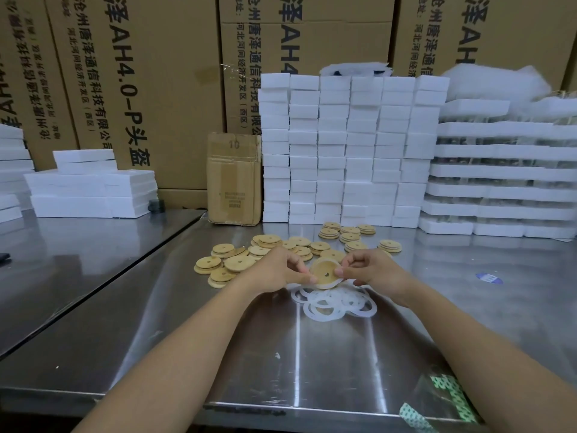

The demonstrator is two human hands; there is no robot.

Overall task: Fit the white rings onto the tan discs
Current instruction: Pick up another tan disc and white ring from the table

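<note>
Both hands hold one tan disc with a centre hole, tilted toward me just above the table. A white ring wraps its rim. My left hand pinches the disc's left edge and my right hand pinches its right edge. Directly below lies a loose heap of white rings. Behind and to the left, several bare tan discs are scattered and overlapping. Farther back on the right, more tan discs sit in small stacks.
The work lies on a steel table that meets a second steel table on the left. A small cardboard box and tall stacks of white foam blocks line the back. Green-printed tape sits near the front edge.
</note>
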